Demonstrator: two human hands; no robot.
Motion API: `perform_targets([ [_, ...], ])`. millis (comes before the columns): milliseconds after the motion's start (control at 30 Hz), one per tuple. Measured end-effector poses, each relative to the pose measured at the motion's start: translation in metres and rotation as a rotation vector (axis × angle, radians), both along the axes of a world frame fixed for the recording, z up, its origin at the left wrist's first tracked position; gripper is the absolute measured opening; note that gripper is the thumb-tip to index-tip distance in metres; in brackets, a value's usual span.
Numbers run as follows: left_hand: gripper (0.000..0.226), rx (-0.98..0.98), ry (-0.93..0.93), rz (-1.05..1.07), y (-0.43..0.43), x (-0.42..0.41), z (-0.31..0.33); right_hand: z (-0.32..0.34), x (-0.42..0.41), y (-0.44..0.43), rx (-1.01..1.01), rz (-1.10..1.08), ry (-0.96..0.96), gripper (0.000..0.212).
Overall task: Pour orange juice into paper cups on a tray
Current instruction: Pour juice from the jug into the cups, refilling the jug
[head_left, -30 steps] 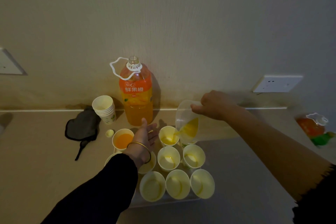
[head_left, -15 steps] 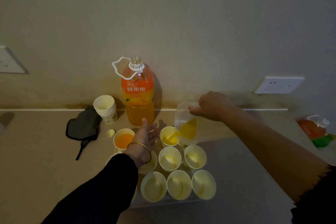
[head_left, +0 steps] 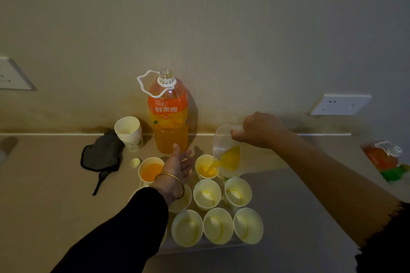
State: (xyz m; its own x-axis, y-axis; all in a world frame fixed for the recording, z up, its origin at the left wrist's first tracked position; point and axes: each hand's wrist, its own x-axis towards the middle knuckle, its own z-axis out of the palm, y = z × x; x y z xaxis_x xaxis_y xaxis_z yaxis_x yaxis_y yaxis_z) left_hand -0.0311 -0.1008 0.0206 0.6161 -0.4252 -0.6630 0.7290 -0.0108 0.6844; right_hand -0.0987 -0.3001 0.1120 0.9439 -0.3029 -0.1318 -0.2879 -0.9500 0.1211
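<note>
My right hand (head_left: 257,129) grips a clear plastic jug (head_left: 226,150) by its rim and tilts it to the left. Orange juice streams from its spout into a paper cup (head_left: 207,167) in the back row. Several paper cups stand close together on a tray (head_left: 199,248). The back-left cup (head_left: 151,170) holds orange juice; the front cups (head_left: 218,226) look empty. My left hand (head_left: 177,168) hovers flat with straight fingers over the back row, between the two cups with juice, holding nothing. A large orange juice bottle (head_left: 169,117) stands uncapped behind the cups.
A stack of spare paper cups (head_left: 129,133) stands left of the bottle, beside a dark cloth (head_left: 102,154) and a small yellow cap (head_left: 135,162). Another orange bottle (head_left: 383,157) lies at the far right. The wall with sockets (head_left: 339,104) runs close behind.
The jug has tipped a little further and juice keeps flowing; the level in the cup under the spout has risen. My left hand has stayed in place.
</note>
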Motion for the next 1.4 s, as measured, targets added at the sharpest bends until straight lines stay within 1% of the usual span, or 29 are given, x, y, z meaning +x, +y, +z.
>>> perform_targets([
  [500,0.064,0.006,0.003,-0.002,-0.0011,-0.0006,-0.0004,0.0002,0.0016,-0.0018,0.023,-0.005,-0.027,0.053],
  [933,0.064,0.002,-0.006,-0.009,-0.0036,0.0010,0.0011,0.0007,0.0033,-0.0011,0.002,0.005,-0.007,0.056],
  [1400,0.063,0.011,0.016,-0.006,-0.0010,0.0013,0.0013,0.0027,0.0032,0.0016,0.024,-0.009,0.004,0.056],
])
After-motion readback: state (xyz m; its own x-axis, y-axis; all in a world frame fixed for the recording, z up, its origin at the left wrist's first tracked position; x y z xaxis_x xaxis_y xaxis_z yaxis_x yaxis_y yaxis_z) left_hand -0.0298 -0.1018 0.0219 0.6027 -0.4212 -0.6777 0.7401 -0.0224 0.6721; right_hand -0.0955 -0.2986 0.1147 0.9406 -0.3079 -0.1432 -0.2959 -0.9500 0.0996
